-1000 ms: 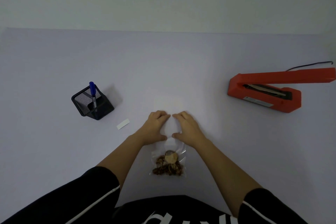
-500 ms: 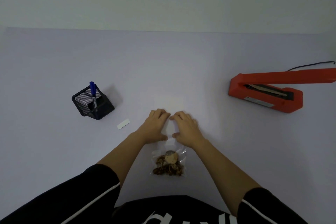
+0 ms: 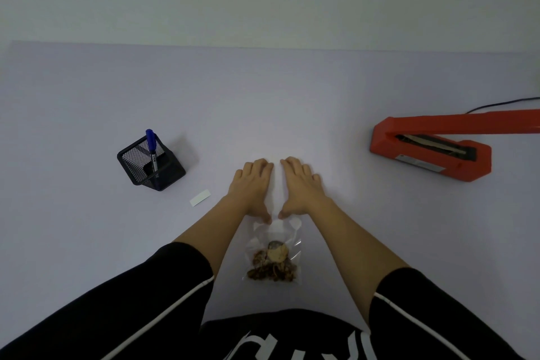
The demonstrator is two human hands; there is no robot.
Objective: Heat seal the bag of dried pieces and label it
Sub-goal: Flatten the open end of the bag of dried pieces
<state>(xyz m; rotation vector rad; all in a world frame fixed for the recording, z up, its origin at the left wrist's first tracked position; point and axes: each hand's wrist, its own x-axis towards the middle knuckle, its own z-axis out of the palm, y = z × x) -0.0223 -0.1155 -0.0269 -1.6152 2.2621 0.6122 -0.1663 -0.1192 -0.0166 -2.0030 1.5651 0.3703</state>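
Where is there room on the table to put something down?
The widest bare table is at the far side, behind the pen holder and the red sealer. There is also room between the right hand and the sealer, and left of the holder. The middle is crowded: both hands press the bag, with the label beside the left hand.

open counter (image 3: pixel 263 102) beyond both hands, pen holder (image 3: pixel 150 165) and paper strip (image 3: pixel 200 197) at left, red sealer (image 3: pixel 429 149) well right, bare lanes between
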